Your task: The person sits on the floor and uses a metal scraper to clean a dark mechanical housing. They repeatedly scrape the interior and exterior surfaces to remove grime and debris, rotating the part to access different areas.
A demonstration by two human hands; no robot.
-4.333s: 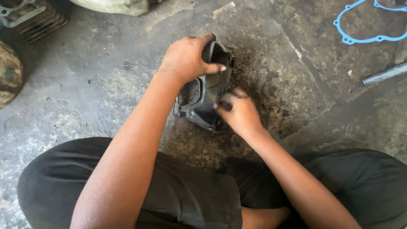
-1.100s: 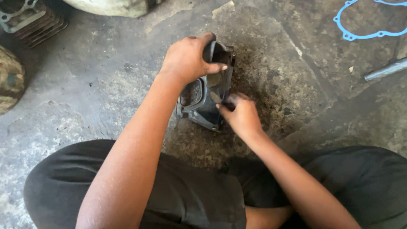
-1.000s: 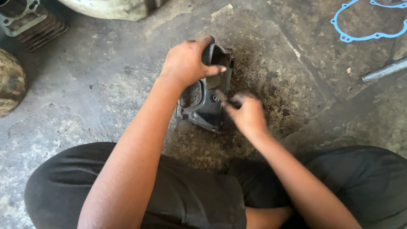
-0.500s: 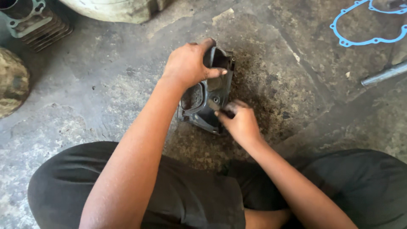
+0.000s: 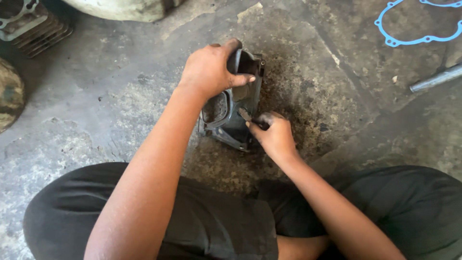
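1. Engine cover (image 5: 236, 113), a dark greasy metal casting, stands on edge on the concrete floor (image 5: 120, 110) just ahead of my crossed legs, at about 12 o'clock from my lap; tipped up like this, its hollow inner face is turned toward my right side where I can get at it
2. My trousers (image 5: 211, 226) fill the near edge of the view, knees spread toward 9 and 3 o'clock, which leaves a gap between them for both forearms to reach through
3. My right hand (image 5: 274, 137) sits at 4 o'clock from the cover, fingers pinched together on a small dark scraping tool (image 5: 246, 115); its pale tip touches the inner face near a bolt hole, and I judge the low, close grip is there for control
4. My left hand (image 5: 209, 70) is clamped over the cover's upper rim at 11 o'clock, thumb hooked inside the opening and fingers wrapped outside, bracing the casting so it stays upright against the push of the tool
5. Around the cover the floor carries a dark oily stain (image 5: 308, 96), spreading toward 2 o'clock
6. Farther off, a metal rod (image 5: 435, 79) lies at 2 o'clock and a blue gasket (image 5: 414, 29) beyond it, well apart from the work
7. At 10 o'clock, far, a finned engine cylinder (image 5: 31, 24) sits at the frame's corner, partly cut off
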